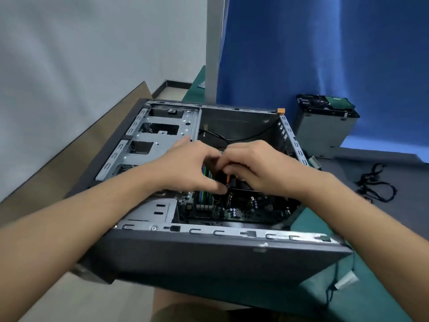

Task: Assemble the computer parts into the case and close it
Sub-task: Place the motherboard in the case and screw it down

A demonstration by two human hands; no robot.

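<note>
Reaching from 6 o'clock into one open computer case (pixel 209 231) at centre: left hand (pixel 185 169) and right hand (pixel 257 168), side by side, fingers curled tight, both pinching one small black part (pixel 221 180) with an orange tab, above one green circuit board (pixel 243 211) inside. Two bare forearms slanting in from the lower corners. At 2 o'clock, one grey metal box (pixel 325 129); at 3 o'clock, one tangle of black cables (pixel 376 184).

Free bay (pixel 234 126) beside drive cage (pixel 160 133)
</note>
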